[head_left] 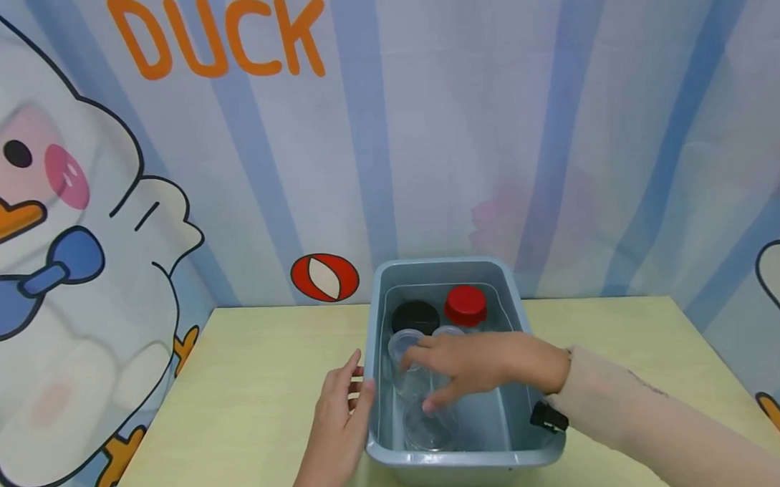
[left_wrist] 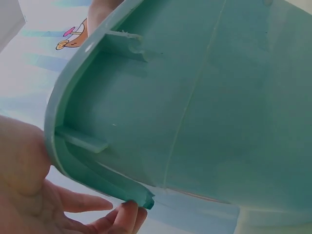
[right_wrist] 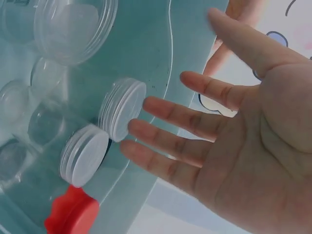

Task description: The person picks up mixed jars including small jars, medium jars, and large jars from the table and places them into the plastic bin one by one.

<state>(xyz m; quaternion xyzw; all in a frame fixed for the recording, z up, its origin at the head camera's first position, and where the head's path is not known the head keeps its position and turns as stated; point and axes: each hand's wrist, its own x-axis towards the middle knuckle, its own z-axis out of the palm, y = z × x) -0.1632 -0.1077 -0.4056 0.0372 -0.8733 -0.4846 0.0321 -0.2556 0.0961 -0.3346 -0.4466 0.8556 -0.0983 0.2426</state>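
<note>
A grey-blue plastic bin [head_left: 456, 457] contains several clear jars. My left hand [head_left: 338, 421] holds its left rim; in the left wrist view, fingertips [left_wrist: 127, 214] curl against the lip below. Over the bin is my right hand [head_left: 470, 361], fingers spread and holding nothing. Below its fingers are a clear-lidded jar [right_wrist: 123, 109] and a second one [right_wrist: 84, 156] beside it. A wider clear jar [head_left: 430, 428] sits nearer the bin's front. Toward the back are a black lid [head_left: 416, 317] and a red lid [head_left: 467, 305]. The right hand partly covers the middle jars.
The bin stands on a pale yellow table [head_left: 262, 382], close to a striped backdrop [head_left: 445, 131] with duck drawings. A small black device [head_left: 549, 417] hangs below the right wrist, over the bin's right rim.
</note>
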